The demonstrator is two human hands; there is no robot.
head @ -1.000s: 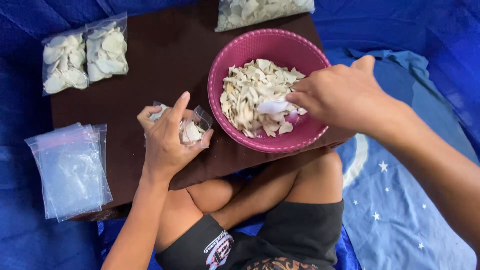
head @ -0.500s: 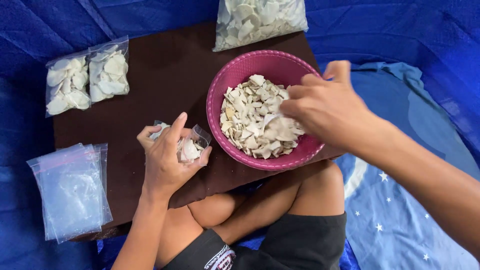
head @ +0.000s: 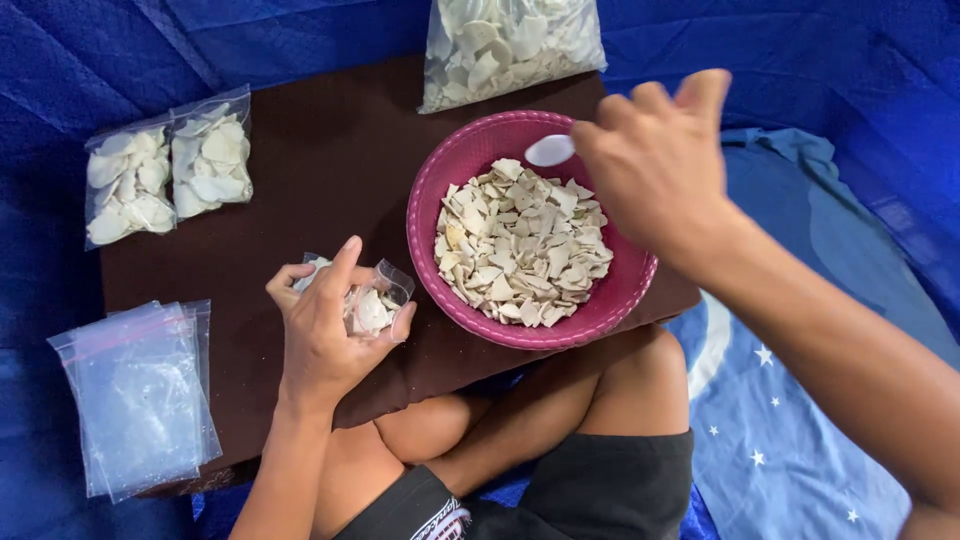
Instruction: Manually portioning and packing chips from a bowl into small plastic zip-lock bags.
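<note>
My left hand [head: 325, 335] grips a small clear plastic bag [head: 372, 305] with a few pale chips inside, held open over the dark brown board [head: 330, 170]. My right hand [head: 655, 165] hovers over the far rim of a pink bowl [head: 440, 185] full of pale cracker chips [head: 522, 255] and holds a white spoon [head: 550, 150] whose empty end points left. The spoon's handle is hidden in my fist.
Two filled small bags [head: 165, 180] lie at the board's left end. A stack of empty clear bags [head: 135, 395] sits at the near left. A large bag of chips [head: 510, 45] lies behind the bowl. Blue cloth surrounds the board; my crossed legs [head: 520, 420] are below.
My right hand has lifted out of the chips and moved back over the bowl's far rim with the spoon. My left hand still holds the small bag in about the same place.
</note>
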